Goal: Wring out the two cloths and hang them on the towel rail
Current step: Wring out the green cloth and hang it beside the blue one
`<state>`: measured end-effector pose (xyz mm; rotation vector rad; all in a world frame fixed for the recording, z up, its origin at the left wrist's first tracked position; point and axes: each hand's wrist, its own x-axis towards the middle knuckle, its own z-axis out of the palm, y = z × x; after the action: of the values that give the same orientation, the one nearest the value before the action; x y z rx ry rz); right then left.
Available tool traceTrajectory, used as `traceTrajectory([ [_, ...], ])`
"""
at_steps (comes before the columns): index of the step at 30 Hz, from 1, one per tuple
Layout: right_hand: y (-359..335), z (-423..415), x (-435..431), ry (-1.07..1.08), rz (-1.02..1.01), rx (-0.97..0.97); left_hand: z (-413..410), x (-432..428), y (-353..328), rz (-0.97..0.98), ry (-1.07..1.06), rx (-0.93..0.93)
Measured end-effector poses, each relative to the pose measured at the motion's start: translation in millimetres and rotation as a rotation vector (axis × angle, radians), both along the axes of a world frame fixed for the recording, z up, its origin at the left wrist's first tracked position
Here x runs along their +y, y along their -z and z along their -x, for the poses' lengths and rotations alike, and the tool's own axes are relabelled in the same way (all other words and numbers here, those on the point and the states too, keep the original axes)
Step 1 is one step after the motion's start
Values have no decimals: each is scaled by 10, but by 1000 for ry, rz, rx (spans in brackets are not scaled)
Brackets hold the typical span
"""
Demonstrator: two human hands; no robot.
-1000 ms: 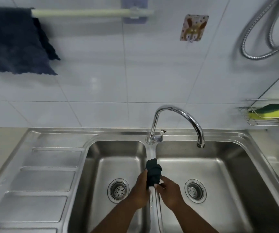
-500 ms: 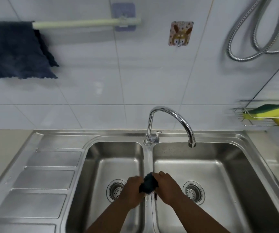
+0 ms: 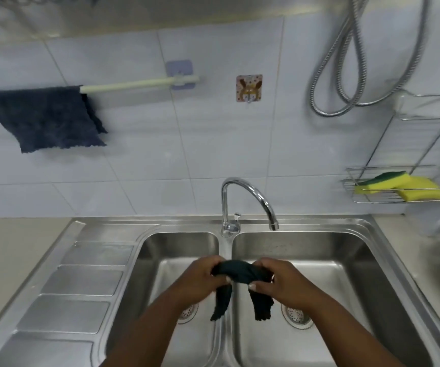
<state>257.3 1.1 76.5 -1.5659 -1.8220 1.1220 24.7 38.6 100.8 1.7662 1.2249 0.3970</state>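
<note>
Left hand and right hand both closed on the dark cloth, bunched into a rope between them, two loose ends hanging below the fists. Held over the divider of the double sink.

Risks, as judged: wet fabric could slip from one fist under twist and drop into a basin; drips would fall on the bench left of the left hand during the carry.

Towel rail well above and left of both hands, on white wall tile; blue cloth already draped on its left part, right part bare. Faucet just beyond the hands. Sponges on a wire rack, up and right of the right hand.
</note>
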Motion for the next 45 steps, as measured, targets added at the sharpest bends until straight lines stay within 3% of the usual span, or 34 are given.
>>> traceTrajectory([
  [6, -207, -207, -226, 56, 7, 248, -423, -127, -373, 247, -194, -621],
  [12, -297, -367, -378, 74, 33, 448, -853, -281, -471, 253, -215, -650],
  [18, -369, -557, -442, 138, 39, 388, -1130, -416, -402, 307, -294, -810],
  [20, -402, -682, -436, 187, 33, 356, -1135, -426, -327, 283, -305, -690],
  [23, -464, -838, -399, 242, 25, 427, -1133, -480, -282, 140, -166, -184],
  [25, -506, -864, -386, 239, 33, 486, -1211, -540, -310, 171, -45, -38],
  [28, -492, -819, -393, 203, 46, 562, -1400, -622, -342, 291, 79, -309],
  [30, -458, -799, -401, 202, 55, 623, -1472, -617, -293, 330, 36, -445],
  [32, -438, -818, -423, 188, 67, 656, -1510, -606, -243, 343, -5, -445],
  [34, -398, -887, -453, 169, 84, 643, -1542, -589, -203, 308, -20, -304],
  [37, -329, -1107, -487, 116, 180, 645, -1557, -523, -183, -21, 65, 113],
  [40, -229, -1326, -483, 27, 447, 816, -1548, -451, -97, -447, 291, 410],
  [42, -146, -1374, -478, -68, 638, 860, -1603, -453, -48, -618, 407, 503],
  [45, -39, -1294, -502, -273, 846, 802, -1755, -492, -17, -805, 604, 484],
])
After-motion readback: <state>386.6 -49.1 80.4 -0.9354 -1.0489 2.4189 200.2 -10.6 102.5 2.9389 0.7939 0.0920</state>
